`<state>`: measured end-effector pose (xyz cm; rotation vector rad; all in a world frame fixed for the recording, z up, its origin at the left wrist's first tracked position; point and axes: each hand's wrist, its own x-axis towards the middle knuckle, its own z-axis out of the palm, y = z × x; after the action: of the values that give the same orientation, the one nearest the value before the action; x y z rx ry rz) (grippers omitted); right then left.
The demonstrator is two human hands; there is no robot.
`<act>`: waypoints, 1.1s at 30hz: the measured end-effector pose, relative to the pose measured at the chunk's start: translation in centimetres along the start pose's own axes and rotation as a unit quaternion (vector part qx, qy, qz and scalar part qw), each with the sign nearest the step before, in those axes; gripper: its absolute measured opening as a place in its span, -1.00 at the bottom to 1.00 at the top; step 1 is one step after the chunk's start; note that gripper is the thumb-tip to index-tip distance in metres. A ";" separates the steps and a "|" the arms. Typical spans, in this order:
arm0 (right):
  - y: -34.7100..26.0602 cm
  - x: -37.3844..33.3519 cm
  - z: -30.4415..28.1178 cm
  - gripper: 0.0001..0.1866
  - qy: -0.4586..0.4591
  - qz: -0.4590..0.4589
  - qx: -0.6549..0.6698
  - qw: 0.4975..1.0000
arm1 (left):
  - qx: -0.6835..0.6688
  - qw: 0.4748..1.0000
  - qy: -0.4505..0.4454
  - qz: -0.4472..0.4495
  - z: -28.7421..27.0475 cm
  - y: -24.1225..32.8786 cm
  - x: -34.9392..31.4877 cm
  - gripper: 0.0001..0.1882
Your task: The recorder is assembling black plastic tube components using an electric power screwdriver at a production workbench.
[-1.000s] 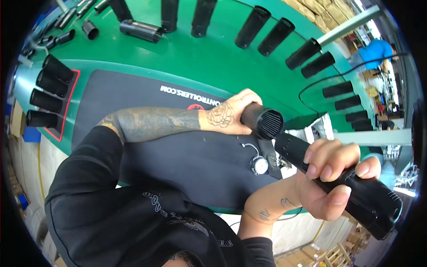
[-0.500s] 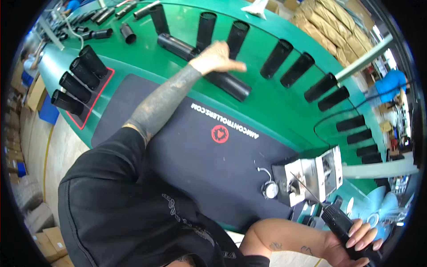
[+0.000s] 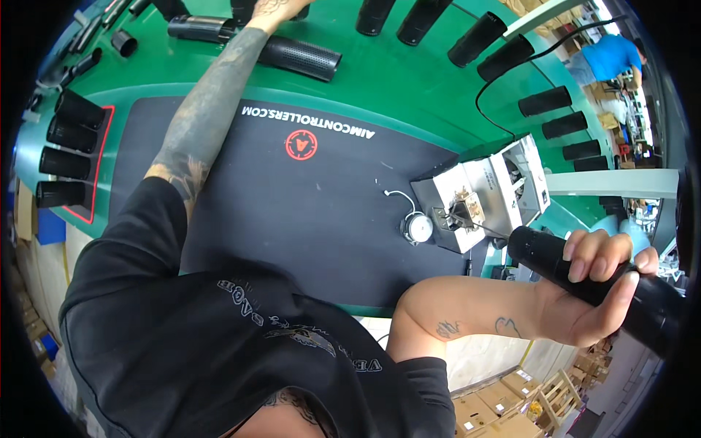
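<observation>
Right of the black mat, the right hand clamps its fingers on a black power driver — the mat stretches wide leftward. Near a lying tube, the upper edge crops the left hand — fingers unreadable.

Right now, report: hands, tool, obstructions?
Right hand holding black screwdriver. Left hand at top edge, grip unseen. Bit overlaps silver machine, contact unclear. Left forearm overlaps lying tube.

On the green bench, a dark mat is spread at centre, black tubes are set toward upper right, and a metal machine is placed right of centre.
</observation>
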<state>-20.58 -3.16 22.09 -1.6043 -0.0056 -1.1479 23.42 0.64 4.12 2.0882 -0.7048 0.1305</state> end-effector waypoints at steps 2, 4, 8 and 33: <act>-0.3 -0.1 -0.3 -0.70 -0.017 0.016 0.067 0.998 | -0.078 0.997 0.013 0.016 -2.1 4.3 -2.7 -0.42; -0.8 -0.5 -1.5 -0.63 -0.048 0.014 0.156 0.987 | -0.167 0.985 -0.025 0.036 -2.6 8.7 -6.7 -0.45; -3.1 -1.1 -3.0 -0.59 0.025 0.006 0.197 0.980 | -0.295 0.929 -0.173 0.142 1.8 8.6 -14.6 -0.43; -0.6 -0.8 3.4 -0.68 0.068 -0.130 0.007 0.989 | -0.338 0.859 -0.245 0.296 5.9 8.7 -21.0 -0.37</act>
<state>-19.12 0.08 22.30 -1.5412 -0.1364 -1.4540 0.37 1.32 -0.30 1.1702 -1.4514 -0.2899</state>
